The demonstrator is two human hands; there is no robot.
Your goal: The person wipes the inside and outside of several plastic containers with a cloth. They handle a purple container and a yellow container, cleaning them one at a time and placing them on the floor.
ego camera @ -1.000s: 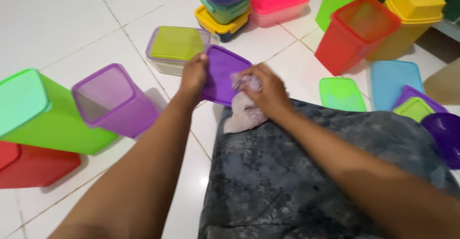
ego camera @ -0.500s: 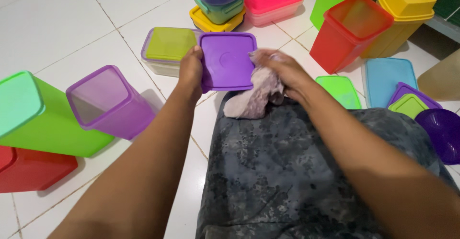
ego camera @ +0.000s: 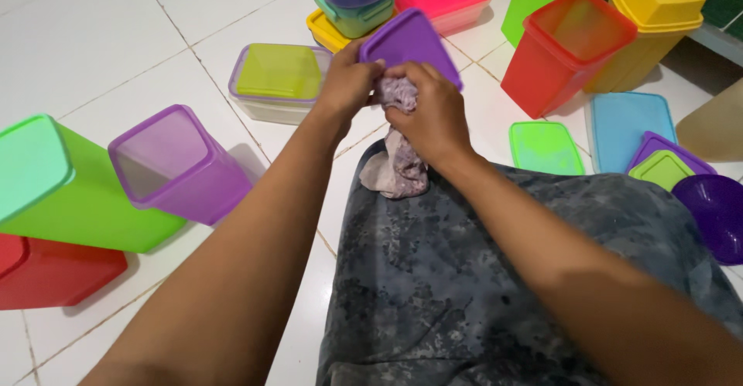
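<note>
Around the hands' purple lid (ego camera: 410, 42), scattered coloured containers (ego camera: 178, 162).

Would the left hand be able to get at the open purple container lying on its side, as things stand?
Probably yes, once freed. The left hand grips the purple lid now, but only bare white floor lies between that arm and the purple container, whose open mouth faces up toward the camera, with nothing over it.

Single head cam, looks steeply down and forward over the lap at the tiled floor (ego camera: 93, 30), close range; no second view.
</note>
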